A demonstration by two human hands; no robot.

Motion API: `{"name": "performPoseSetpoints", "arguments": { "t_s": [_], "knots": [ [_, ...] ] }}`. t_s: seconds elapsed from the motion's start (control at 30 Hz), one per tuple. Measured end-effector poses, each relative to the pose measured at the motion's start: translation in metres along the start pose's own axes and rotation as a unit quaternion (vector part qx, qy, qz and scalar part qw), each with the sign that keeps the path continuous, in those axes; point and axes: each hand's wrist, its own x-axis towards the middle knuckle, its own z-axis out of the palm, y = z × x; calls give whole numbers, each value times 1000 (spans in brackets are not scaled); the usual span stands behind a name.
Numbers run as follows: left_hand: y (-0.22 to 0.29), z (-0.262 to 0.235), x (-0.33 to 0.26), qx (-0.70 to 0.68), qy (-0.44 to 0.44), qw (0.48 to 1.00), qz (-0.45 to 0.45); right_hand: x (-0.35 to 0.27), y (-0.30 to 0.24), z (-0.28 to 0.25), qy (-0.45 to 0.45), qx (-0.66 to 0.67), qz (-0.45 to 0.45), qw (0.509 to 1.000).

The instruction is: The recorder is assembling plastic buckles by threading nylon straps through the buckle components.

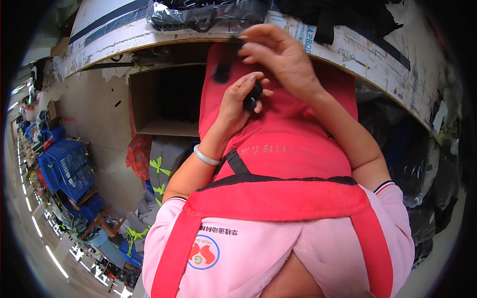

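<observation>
Above my lap, my left hand point(241, 99) has its fingers curled round small black pieces point(252, 96), rounded and shiny; their exact kind does not show. Higher and to the right, by the table's edge, my right hand point(280, 57) has thumb and fingers drawn together. A dark blurred piece point(235, 45) is at those fingertips, too smeared to name. Another small black piece point(221, 73) shows blurred in front of the red apron point(288, 134), left of both hands. The apron spreads over my lap up to the table.
A worktable point(109, 47) covered in printed white sheeting runs across the top, bearing a clear bag of black items point(208, 17). Beneath it an open cardboard box point(169, 128) stands left of my lap. Blue crates point(69, 166), a red plastic bag point(139, 154) and black bags point(402, 149) lie around.
</observation>
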Motion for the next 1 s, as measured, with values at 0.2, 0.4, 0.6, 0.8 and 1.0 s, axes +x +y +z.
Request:
{"name": "performPoseSetpoints", "arguments": {
  "t_s": [0.2,0.4,0.6,0.8,1.0],
  "knots": [
    [-4,-8,5,96,-88,991,-1,-6,2,-14,-67,-197,153,966],
    [-1,4,2,185,-109,973,87,-32,35,-49,-118,-171,232,950],
    [5,8,4,216,-146,965,-7,-38,29,-49,-99,-151,165,970],
    [1,4,7,180,-161,970,-30,-34,31,-57,-185,-225,213,933],
    [1,6,17,55,-66,996,-34,-34,33,-66,10,-55,167,984]
  ]
}}
